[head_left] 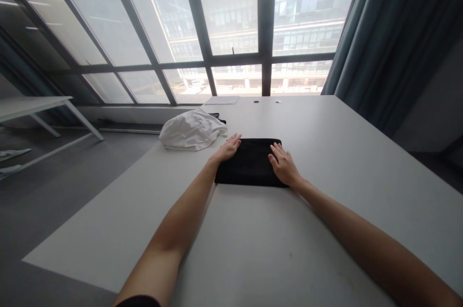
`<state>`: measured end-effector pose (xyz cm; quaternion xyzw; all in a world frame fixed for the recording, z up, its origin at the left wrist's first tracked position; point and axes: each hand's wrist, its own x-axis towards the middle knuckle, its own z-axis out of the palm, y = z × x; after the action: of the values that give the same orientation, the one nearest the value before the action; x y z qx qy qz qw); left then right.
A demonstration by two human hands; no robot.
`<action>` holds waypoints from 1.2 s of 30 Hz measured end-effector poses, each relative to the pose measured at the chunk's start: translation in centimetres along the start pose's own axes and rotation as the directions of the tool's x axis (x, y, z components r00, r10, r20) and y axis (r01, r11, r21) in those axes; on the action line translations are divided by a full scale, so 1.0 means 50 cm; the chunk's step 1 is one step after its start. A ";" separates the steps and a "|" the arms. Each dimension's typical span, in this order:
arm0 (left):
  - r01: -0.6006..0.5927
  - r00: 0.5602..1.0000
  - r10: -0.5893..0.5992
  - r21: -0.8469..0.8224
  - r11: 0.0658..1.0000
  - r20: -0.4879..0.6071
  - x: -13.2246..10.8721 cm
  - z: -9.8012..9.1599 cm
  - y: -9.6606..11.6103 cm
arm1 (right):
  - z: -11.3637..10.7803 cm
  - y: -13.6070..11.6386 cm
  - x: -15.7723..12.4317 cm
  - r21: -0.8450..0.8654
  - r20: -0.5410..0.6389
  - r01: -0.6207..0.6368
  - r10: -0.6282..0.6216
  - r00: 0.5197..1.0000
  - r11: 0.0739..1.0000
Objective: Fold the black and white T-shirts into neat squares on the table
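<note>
A flat black rectangle of what looks like folded cloth (251, 164) lies on the white table, its long side across my view. My left hand (228, 147) rests on its left edge, fingers stretched out and pointing away from me. On the right edge lies my right hand (283, 163), palm down with the fingers extended. Both hands press flat and neither grips the cloth. What lies under the palms is hidden.
A heap of white cloth (193, 129) sits left of the black one, with a dark object (218, 117) partly behind it. Paper (222, 100) lies at the far edge of the table (347, 191). Windows stand behind, a grey-blue curtain (379, 36) at right, another table (34, 101) at left.
</note>
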<state>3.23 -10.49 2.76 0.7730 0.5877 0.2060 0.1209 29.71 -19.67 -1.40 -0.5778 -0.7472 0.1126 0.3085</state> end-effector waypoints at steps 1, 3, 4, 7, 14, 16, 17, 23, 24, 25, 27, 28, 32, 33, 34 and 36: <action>-0.015 0.999 0.013 -0.031 0.999 -0.050 0.004 -0.025 -0.007 | -0.003 0.012 0.005 0.029 -0.068 -0.010 0.012 0.998 1.000; -0.016 0.986 0.008 -0.049 0.999 -0.167 0.006 -0.069 -0.018 | -0.010 0.042 0.018 0.081 -0.173 -0.031 0.045 0.984 0.996; -0.010 0.975 -0.003 -0.056 0.998 -0.220 0.003 -0.082 -0.023 | -0.013 0.058 0.025 0.107 -0.212 -0.049 0.071 0.975 0.993; 0.008 0.959 -0.038 -0.110 0.994 -0.281 -0.020 -0.075 -0.037 | -0.013 0.098 0.043 0.191 -0.261 -0.148 0.196 0.945 0.970; 0.083 0.922 -0.187 -0.301 0.950 -0.338 -0.119 0.021 -0.109 | -0.001 0.104 0.049 0.158 -0.177 -0.216 0.243 0.954 0.963; 0.093 0.918 -0.205 -0.317 0.944 -0.341 -0.140 0.023 -0.122 | -0.002 0.095 0.047 0.110 -0.147 -0.242 0.257 0.955 0.964; 0.091 0.924 -0.201 -0.322 0.942 -0.325 -0.147 0.022 -0.125 | -0.003 0.090 0.045 0.087 -0.131 -0.247 0.257 0.957 0.965; 0.070 0.970 -0.137 -0.310 0.948 -0.201 -0.162 0.016 -0.117 | -0.003 0.080 0.039 -0.004 -0.057 -0.252 0.251 0.966 0.968; 0.047 0.976 -0.110 -0.309 0.950 -0.190 -0.163 0.016 -0.116 | -0.002 0.081 0.037 -0.012 -0.053 -0.249 0.248 0.967 0.969; 0.028 0.980 -0.088 -0.313 0.949 -0.180 -0.165 0.016 -0.115 | 0.000 0.083 0.036 -0.019 -0.050 -0.243 0.242 0.969 0.970; 0.012 0.986 -0.064 -0.319 0.948 -0.153 -0.170 0.015 -0.112 | 0.002 0.087 0.032 -0.028 -0.042 -0.234 0.233 0.972 0.972; 0.015 0.989 -0.060 -0.313 0.950 -0.138 -0.172 0.013 -0.111 | 0.003 0.089 0.029 -0.030 -0.037 -0.232 0.230 0.972 0.972; 0.037 0.991 -0.065 -0.233 0.972 -0.114 -0.178 0.010 -0.106 | 0.004 0.092 0.018 -0.018 -0.036 -0.233 0.232 0.972 0.972; 0.039 0.991 -0.066 -0.217 0.975 -0.115 -0.178 0.009 -0.106 | 0.003 0.091 0.016 -0.013 -0.040 -0.235 0.235 0.971 0.972; 0.041 0.991 -0.066 -0.207 0.977 -0.115 -0.178 0.010 -0.106 | 0.001 0.090 0.014 -0.008 -0.044 -0.237 0.237 0.971 0.971; 0.046 0.992 -0.068 -0.201 0.978 -0.106 -0.178 0.011 -0.106 | -0.003 0.087 0.011 0.001 -0.046 -0.242 0.241 0.969 0.970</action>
<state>-3.05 -17.48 -1.57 0.7271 0.5921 0.3031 0.1700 33.16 -17.83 -3.40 -0.6676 -0.6643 0.1343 0.3083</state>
